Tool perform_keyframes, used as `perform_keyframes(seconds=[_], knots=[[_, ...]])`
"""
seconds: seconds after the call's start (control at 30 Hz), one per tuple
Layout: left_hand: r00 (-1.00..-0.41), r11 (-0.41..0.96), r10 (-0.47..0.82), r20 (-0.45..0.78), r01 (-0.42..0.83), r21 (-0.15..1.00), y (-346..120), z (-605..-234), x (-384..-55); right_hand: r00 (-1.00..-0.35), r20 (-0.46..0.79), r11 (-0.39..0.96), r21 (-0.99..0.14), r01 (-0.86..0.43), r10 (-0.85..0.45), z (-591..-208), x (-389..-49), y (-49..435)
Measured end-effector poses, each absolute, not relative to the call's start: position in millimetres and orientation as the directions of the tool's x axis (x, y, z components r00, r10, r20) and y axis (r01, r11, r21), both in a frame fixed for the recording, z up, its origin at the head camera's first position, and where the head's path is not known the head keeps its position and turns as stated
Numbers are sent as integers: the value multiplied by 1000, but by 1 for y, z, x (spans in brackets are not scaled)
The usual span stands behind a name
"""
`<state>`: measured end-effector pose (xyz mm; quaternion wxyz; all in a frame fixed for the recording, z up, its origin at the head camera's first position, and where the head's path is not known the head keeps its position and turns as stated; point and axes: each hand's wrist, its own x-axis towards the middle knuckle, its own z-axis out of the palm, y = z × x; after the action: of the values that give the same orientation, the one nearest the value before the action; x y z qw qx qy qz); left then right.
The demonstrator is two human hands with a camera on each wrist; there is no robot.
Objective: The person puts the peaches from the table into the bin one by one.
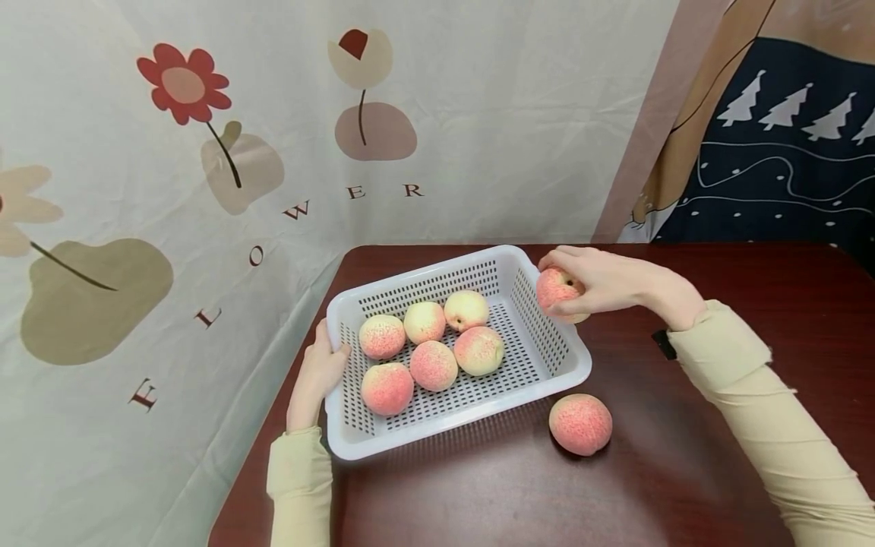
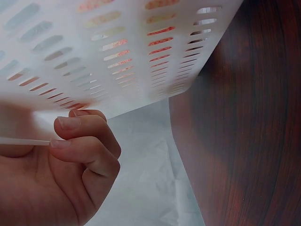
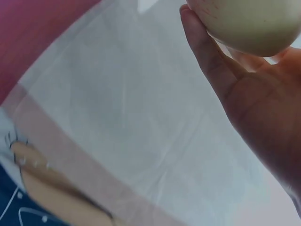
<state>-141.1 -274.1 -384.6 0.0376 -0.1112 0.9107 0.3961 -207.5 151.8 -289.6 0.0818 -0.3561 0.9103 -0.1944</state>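
Note:
A white perforated plastic basket [image 1: 451, 425] sits tilted at an angle on the table, with several pink and yellow peaches, one a peach [image 1: 434, 365] near the middle, lying inside toward its left. My left hand [image 1: 321, 370] grips the basket's left rim; in the left wrist view its fingers [image 2: 89, 150] curl under that rim. Beside the basket's right rim, my right hand [image 1: 593, 281] holds a peach [image 1: 555, 290] between thumb and fingers. The right wrist view shows the pale underside of this peach [image 3: 254, 26]. Another peach [image 1: 580, 424] rests on the table near the basket's front right corner.
The dark reddish wood table [image 1: 478, 501] extends to the right and front. Behind and to the left hangs a pale curtain [image 1: 513, 137] printed with flowers and letters. A dark blue cloth with white trees [image 1: 786, 152] is at the back right.

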Motion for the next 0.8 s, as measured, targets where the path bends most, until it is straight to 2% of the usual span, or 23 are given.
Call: perform_keyframes(seconds=[0.2, 0.43, 0.8], knots=[[-973, 656, -172, -152, -228, 720, -273, -385, -141, -668, -14, 626, -361, -691, -744, -306, -213, 125], [-975, 658, -172, -144, -222, 720, -274, -385, -141, -661, -112, 655, -326, -681, -742, -323, -215, 103], [-975, 651, -169, -146, -222, 726, -274, -386, -140, -634, -229, 673, -213, -708, -739, -341, -213, 84]])
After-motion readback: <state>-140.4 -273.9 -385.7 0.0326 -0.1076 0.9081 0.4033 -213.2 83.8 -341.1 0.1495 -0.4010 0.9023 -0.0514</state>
